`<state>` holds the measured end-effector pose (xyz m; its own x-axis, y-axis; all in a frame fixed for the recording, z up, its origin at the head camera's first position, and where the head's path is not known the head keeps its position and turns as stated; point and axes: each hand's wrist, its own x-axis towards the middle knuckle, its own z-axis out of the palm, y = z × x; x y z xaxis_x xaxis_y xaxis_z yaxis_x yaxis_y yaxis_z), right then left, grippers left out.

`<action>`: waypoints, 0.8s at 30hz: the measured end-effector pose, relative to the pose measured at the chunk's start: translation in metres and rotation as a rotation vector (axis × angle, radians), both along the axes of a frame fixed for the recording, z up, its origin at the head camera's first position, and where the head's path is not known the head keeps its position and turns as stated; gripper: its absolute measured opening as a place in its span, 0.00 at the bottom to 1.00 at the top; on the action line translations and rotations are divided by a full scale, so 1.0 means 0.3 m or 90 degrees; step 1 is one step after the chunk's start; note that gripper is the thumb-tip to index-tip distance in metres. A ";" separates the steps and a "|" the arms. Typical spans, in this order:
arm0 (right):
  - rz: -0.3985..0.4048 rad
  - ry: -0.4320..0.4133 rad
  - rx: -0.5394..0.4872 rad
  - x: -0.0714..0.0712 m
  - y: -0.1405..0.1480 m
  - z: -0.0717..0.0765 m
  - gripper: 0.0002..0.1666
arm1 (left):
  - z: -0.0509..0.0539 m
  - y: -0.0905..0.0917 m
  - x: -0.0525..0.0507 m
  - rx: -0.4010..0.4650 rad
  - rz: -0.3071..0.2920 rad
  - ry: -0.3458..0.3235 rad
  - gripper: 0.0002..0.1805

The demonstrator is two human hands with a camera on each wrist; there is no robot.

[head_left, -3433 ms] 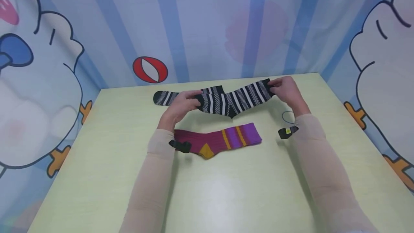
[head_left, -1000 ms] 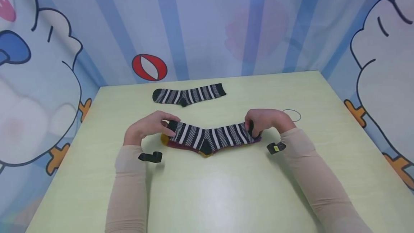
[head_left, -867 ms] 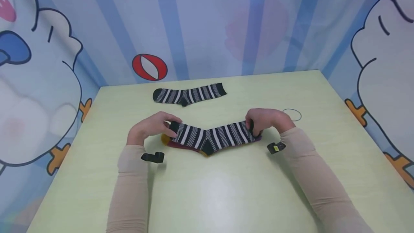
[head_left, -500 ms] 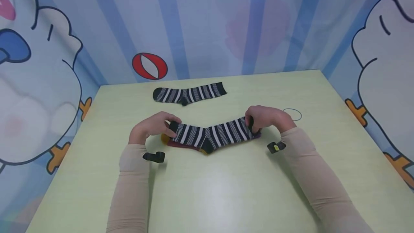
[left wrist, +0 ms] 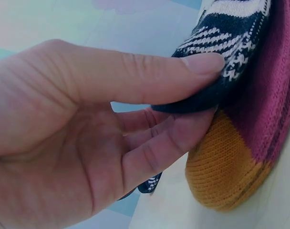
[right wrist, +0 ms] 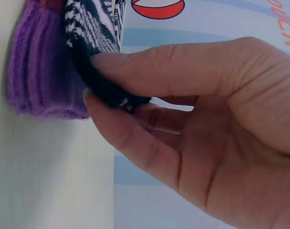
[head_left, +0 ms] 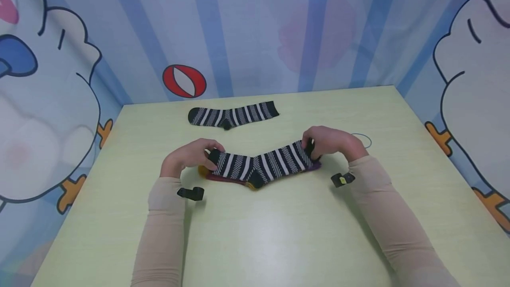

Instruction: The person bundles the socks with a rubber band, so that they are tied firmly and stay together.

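Note:
A black-and-white striped sock [head_left: 275, 163] lies over a purple and magenta sock [left wrist: 274, 105] whose mustard toe [left wrist: 226, 167] and heel peek out below. My left hand [head_left: 194, 154] pinches the striped sock's dark toe between thumb and fingers. At the other end, my right hand [head_left: 324, 141] pinches its dark cuff [right wrist: 99, 86], held slightly off the purple cuff [right wrist: 40, 71]. Most of the purple sock is hidden under the striped one. Farther back, a second black-and-white striped sock [head_left: 233, 115] lies flat, toe to the left.
A thin dark loop [head_left: 363, 138] lies on the pale table [head_left: 263, 238] beyond my right wrist. A striped, cartoon-printed cloth [head_left: 263, 34] stands behind and at both sides. Small black cameras [head_left: 191, 193] sit on both wrists.
Both hands have brought the striped sock from the back of the table down onto the purple one. In the last second, my right hand has shifted slightly back with the cuff.

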<state>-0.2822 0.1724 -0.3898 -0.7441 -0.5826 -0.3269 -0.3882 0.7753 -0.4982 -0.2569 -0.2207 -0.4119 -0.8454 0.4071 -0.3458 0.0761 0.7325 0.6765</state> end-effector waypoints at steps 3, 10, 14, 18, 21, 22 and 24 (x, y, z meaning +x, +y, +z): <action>-0.004 -0.003 0.002 -0.007 0.000 -0.011 0.21 | 0.000 0.001 0.002 -0.005 0.002 -0.005 0.26; -0.017 -0.015 0.020 -0.011 -0.003 -0.029 0.20 | 0.002 -0.002 -0.001 -0.020 0.003 -0.006 0.25; -0.020 -0.028 0.013 -0.009 -0.001 -0.031 0.20 | 0.008 -0.001 0.003 -0.027 0.007 -0.009 0.25; -0.026 -0.053 0.005 -0.010 0.000 -0.034 0.21 | 0.007 0.000 0.004 -0.032 0.002 -0.008 0.25; -0.029 -0.062 0.007 -0.011 0.001 -0.036 0.21 | 0.004 0.002 0.001 -0.034 -0.001 -0.006 0.26; -0.028 -0.062 0.008 -0.012 0.001 -0.037 0.21 | 0.002 0.002 0.001 -0.034 -0.005 -0.005 0.26; -0.022 -0.056 0.010 -0.013 0.002 -0.039 0.20 | -0.001 0.005 0.001 -0.037 -0.007 -0.005 0.26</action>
